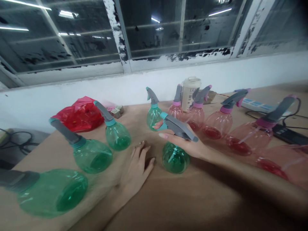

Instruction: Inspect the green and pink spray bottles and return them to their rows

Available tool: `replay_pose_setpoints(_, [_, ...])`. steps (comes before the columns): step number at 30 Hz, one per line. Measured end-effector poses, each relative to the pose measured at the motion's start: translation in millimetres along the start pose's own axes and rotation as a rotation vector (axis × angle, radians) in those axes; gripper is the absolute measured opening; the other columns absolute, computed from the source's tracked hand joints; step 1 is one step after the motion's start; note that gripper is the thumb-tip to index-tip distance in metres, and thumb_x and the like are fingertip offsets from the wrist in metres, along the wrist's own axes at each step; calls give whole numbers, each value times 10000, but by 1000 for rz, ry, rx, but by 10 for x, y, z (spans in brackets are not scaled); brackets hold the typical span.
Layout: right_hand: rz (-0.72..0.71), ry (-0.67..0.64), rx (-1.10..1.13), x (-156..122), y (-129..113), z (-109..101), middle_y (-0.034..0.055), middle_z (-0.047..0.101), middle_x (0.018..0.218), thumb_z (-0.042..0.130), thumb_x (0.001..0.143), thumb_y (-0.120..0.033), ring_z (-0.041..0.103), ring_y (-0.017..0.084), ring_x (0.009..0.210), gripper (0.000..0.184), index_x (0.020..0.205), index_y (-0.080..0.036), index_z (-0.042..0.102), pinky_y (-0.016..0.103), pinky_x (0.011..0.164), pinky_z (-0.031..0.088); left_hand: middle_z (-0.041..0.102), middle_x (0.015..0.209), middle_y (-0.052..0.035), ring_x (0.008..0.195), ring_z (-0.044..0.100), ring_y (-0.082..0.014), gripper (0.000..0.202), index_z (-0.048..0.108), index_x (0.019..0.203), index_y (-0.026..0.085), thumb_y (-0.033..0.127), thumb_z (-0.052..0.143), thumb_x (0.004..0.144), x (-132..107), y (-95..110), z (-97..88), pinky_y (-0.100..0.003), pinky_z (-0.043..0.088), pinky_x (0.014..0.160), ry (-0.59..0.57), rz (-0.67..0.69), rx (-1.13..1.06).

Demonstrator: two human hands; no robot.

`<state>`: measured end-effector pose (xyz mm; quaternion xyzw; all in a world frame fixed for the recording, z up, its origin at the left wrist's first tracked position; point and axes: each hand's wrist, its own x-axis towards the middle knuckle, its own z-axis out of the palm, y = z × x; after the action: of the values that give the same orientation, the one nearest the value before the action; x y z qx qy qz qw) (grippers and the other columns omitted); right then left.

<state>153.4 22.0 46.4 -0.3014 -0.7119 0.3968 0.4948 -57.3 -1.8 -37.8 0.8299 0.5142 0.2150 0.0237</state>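
Note:
My right hand (pixel 190 144) is wrapped round the neck of a green spray bottle (pixel 176 158) with a grey and teal trigger head. This bottle stands upright on the brown table, and its head points left. Flat on the tabletop to its left lies my left hand (pixel 138 165), fingers apart and holding nothing. Beyond that hand are three more see-through green spray bottles: a far one (pixel 117 136), a middle one (pixel 92 155) and a near one (pixel 53 192). Another green spray bottle (pixel 154 115) stands behind the held one.
Several pink spray bottles (pixel 218 123) form a row on the right. A red plastic bag (pixel 80 115) lies at the back left. Near the wall stand a pale lidded cup (pixel 190 93) and a power strip (pixel 261 106) with cables. A dark device (pixel 290 134) rests at the right.

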Motion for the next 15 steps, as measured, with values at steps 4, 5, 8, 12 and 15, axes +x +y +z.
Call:
replay_pose_setpoints(4, [-20, 50, -146, -24, 34, -25, 5, 661, 842, 588, 827, -441, 627, 160, 745, 223, 890, -228, 602, 330, 719, 505, 415, 1389, -119, 1297, 377, -269, 353, 445, 1248, 175, 329, 440, 930, -2, 11, -6, -475, 321, 1070, -14, -5, 9])
replay_pose_setpoints(5, [-22, 73, -177, -35, 36, -31, -4, 642, 779, 573, 835, -456, 613, 150, 706, 238, 853, -221, 597, 313, 680, 493, 416, 1386, -117, 1299, 373, -267, 350, 445, 1247, 177, 327, 440, 931, -4, 14, -9, -472, 319, 1072, -13, -5, 10])
replay_pose_setpoints(8, [-15, 116, -231, -60, 20, -43, -5, 609, 725, 545, 852, -469, 597, 142, 681, 279, 769, -205, 583, 294, 636, 472, 422, 1379, -117, 1297, 375, -267, 337, 453, 1239, 179, 321, 436, 933, -11, 24, -19, -472, 325, 1067, -17, -1, 16])
replay_pose_setpoints(12, [-18, 105, -216, -46, 0, -38, -3, 634, 755, 555, 848, -455, 613, 160, 752, 243, 829, -218, 605, 314, 695, 484, 433, 1371, -119, 1291, 384, -276, 321, 473, 1215, 179, 327, 434, 932, -15, 31, -24, -478, 330, 1061, -10, 4, 23])
replay_pose_setpoints(15, [-47, 141, -169, -26, 43, -18, 1, 669, 810, 582, 833, -432, 635, 180, 827, 226, 923, -230, 625, 351, 787, 496, 446, 1357, -120, 1287, 388, -278, 315, 482, 1200, 175, 331, 434, 931, -12, 31, -24, -479, 332, 1059, 0, 12, 22])
